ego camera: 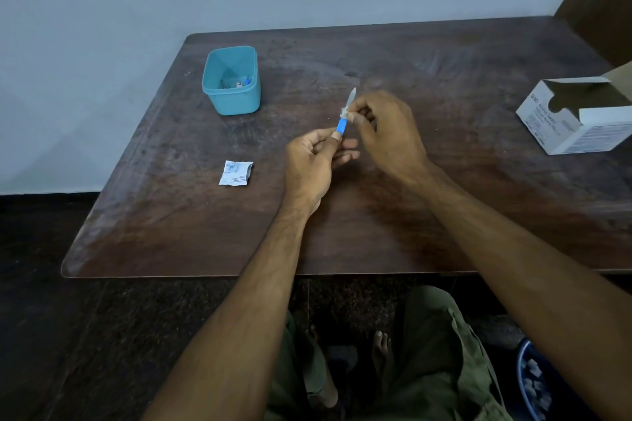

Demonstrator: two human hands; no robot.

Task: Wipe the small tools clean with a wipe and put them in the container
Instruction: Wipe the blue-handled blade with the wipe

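Blue-handled tool (343,120) is pinched at its lower end by left hand (313,161), long axis tilted up and away. Wipe (346,110) is pinched round its middle by right hand (386,130). Container (232,82) stands well apart on the worktop (444,79), far-left, nearer the left hand.

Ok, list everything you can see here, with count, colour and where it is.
Table: one, dark brown, under everything.
Container: one, teal, far left of the table, small items inside.
Wipe packet: one, white, torn, front left of the table.
Box: one, white, open, right edge of the table.
Tool: one, blue handle, pale tip, held over mid table.
Wipe: one, white, wrapped around the tool.
Left hand: grips the tool's handle.
Right hand: pinches the wipe.
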